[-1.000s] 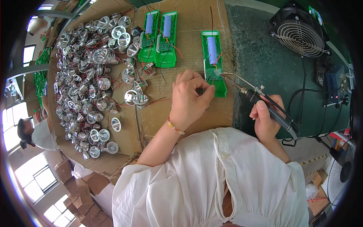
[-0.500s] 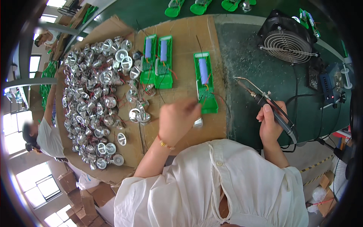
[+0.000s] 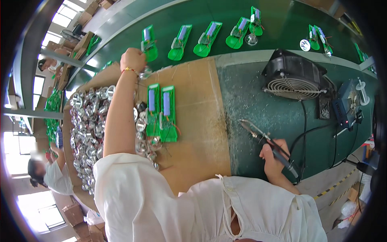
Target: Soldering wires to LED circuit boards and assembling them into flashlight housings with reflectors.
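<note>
R hand (image 3: 276,157) is gripping a soldering iron (image 3: 264,141), fingers & thumb wrapping the grey handle. Metal tip is pointing up-left over the dark green mat (image 3: 250,97), well apart from any housing; a thin feed tube is running alongside the shaft & meeting it nr the tip.

L hand (image 3: 133,59) is hovering at far L, arm spanning the reflector pile (image 3: 86,133), back of hand facing the cam. Fingers are curling down w/ tips mostly hidden, so can't tell if it's gripping, touching or just off the nearest green housing (image 3: 150,50). A silvery reflector (image 3: 146,74) is showing just below the hand, nr the wrist; can't tell if it's held.

That housing is lying on the far green bench (image 3: 125,44), beyond the cardbd (image 3: 197,121), just R of L hand. It's showing its open face: violet cell in the upper half, rounded green lower end; finer details are blurring out.

Two more open housings (image 3: 168,117) are lying side by side on the cardbd, cells toward the far end, circuit bds approx mid-length, red & dark wires trailing. Others are lining the far bench, incl. 3 spaced pcs R of the nearest one. Black fan (image 3: 296,76) is standing on the mat beyond the iron.
</note>
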Demonstrator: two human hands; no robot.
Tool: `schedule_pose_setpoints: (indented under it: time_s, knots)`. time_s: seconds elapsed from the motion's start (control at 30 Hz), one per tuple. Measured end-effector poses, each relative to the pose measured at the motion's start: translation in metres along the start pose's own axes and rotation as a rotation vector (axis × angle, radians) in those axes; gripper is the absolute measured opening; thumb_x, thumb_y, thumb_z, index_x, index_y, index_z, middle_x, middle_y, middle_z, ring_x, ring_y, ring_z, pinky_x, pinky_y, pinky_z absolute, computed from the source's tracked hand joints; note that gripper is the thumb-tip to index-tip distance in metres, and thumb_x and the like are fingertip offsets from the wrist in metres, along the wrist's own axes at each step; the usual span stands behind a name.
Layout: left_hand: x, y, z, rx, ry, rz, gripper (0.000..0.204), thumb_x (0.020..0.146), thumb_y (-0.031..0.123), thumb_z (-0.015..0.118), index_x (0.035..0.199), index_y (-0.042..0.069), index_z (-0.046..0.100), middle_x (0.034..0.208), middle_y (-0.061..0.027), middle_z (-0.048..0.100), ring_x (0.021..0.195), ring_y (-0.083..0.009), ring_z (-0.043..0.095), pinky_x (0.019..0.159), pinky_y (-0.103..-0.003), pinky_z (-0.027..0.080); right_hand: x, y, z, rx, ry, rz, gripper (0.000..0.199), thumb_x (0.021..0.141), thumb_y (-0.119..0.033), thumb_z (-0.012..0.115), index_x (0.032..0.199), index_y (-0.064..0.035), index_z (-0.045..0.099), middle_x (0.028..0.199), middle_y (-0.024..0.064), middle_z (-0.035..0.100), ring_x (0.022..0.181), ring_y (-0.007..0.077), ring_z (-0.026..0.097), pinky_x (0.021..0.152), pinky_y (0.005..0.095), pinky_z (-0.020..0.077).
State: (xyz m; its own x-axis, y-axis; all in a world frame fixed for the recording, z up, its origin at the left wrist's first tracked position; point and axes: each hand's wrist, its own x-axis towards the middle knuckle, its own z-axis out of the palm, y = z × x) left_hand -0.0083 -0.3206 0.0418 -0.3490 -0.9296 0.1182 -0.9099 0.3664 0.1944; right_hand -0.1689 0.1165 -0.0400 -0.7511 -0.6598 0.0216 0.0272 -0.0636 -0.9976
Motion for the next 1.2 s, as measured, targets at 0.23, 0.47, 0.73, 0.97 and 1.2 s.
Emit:
schedule_pose_setpoints:
  time_s: [0.23, 0.47, 0.73, 0.97, 1.2]
  knots:
    - [0.043, 0.064, 0.042, -0.055, 0.336, 0.314, 0.027, 0.077, 0.028, 0.059, 0.097, 0.010, 0.061, 0.105, -0.0132, 0.055, 0.098, -0.0312, 0.053, 0.079, -0.040, 0.046, 0.002, 0.003, -0.009, -0.129, -0.064, 0.047, 0.018, 0.076, -0.005, 0.063, 0.084, -0.0019, 0.048, 0.067, 0.0056, 0.055, 0.057, 0.0091, 0.051, 0.051, 0.0230, 0.0413]
    - [-0.003, 0.211, 0.104, 0.075, 0.116, 0.610, 0.027, 0.074, 0.036, 0.057, 0.088, 0.015, 0.068, 0.119, -0.0067, 0.046, 0.118, -0.0260, 0.032, 0.095, -0.046, 0.024, -0.002, 0.004, -0.009, -0.056, -0.069, 0.031, 0.018, 0.076, -0.006, 0.064, 0.084, -0.0021, 0.048, 0.068, 0.0057, 0.056, 0.057, 0.0087, 0.051, 0.051, 0.0232, 0.0413]
    - [-0.132, 0.131, 0.046, -0.164, 0.149, 0.576, 0.017, 0.065, 0.015, 0.057, 0.075, 0.004, 0.063, 0.099, -0.0090, 0.051, 0.109, -0.0284, 0.039, 0.088, -0.047, 0.028, 0.001, 0.003, -0.004, -0.017, 0.030, 0.059, 0.015, 0.076, -0.003, 0.061, 0.085, 0.0004, 0.050, 0.063, 0.0050, 0.055, 0.052, 0.0084, 0.053, 0.048, 0.0213, 0.0425]
    - [-0.296, 0.079, 0.025, -0.200, 0.201, 0.375, 0.012, 0.064, 0.015, 0.062, 0.064, 0.006, 0.055, 0.087, -0.0061, 0.051, 0.099, -0.0271, 0.046, 0.085, -0.043, 0.030, 0.005, -0.005, 0.001, -0.028, 0.012, -0.046, 0.012, 0.081, -0.005, 0.056, 0.088, 0.0023, 0.050, 0.059, 0.0050, 0.051, 0.050, 0.0080, 0.048, 0.047, 0.0203, 0.0393]
    - [-0.332, 0.014, -0.011, -0.125, 0.370, 0.093, 0.020, 0.063, 0.021, 0.070, 0.071, 0.010, 0.056, 0.086, -0.0068, 0.052, 0.084, -0.0261, 0.048, 0.076, -0.037, 0.035, -0.005, -0.004, 0.001, -0.021, 0.035, -0.142, 0.015, 0.081, -0.010, 0.056, 0.088, 0.0026, 0.049, 0.057, 0.0059, 0.050, 0.047, 0.0092, 0.046, 0.043, 0.0195, 0.0343]
